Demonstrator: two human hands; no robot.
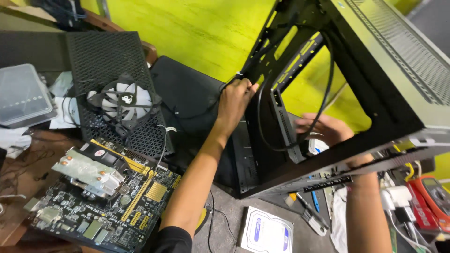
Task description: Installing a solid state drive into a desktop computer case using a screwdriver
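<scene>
computer case (375,79) — black frame with a grey mesh-topped panel, tipped on its side, open, fills the right half of the view. black side panel (187,93) lies flat behind it, and a perforated black panel (101,61) lies to the left with a white-bladed case fan (123,100) resting on top. motherboard (101,197) sits at lower left, a metal heatsink cooler (89,171) mounted on it. clear plastic box (23,96) at far left. hard drive (266,232) lies flat below the case; a red multimeter (433,199) at far right, small tools beside it.

left hand (234,100) is up against the case's frame edge, fingers curled tight around a black cable (323,84) where it meets the frame — the cable loops down through the open case. right hand (326,129) is inside the case behind the frame; fingers look spread, but blurred and partly hidden, so cannot tell whether it grips anything.
</scene>
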